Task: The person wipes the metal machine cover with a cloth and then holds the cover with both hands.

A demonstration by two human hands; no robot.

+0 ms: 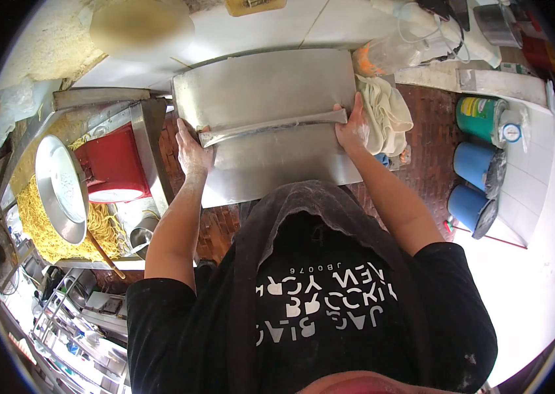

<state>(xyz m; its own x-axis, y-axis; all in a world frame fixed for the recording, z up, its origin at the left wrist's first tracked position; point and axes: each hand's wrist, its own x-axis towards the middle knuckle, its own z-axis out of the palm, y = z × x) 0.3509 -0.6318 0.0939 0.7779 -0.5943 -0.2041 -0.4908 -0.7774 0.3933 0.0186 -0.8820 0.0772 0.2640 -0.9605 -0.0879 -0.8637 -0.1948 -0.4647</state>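
A broad stainless steel panel [277, 85] lies in front of my body. Across it runs a long, greyish strip [271, 127] with wider ends; its material is unclear. My left hand [193, 152], dusted with white powder, grips the panel's left edge, its thumb by the strip's left end. On the opposite edge, my right hand [354, 130] takes hold with its thumb near the strip's right end. The undersides of both hands' grips are hidden. A cream cloth [386, 115] hangs just right of my right hand.
At left, yellow noodles [38, 220] fill a metal-edged tray, with a metal bowl [61, 190], a red container [116, 161] and a wooden stick [105, 255] over them. Blue bins [471, 164] and a green bucket [481, 118] stand right. A plastic bag [389, 54] lies behind the panel.
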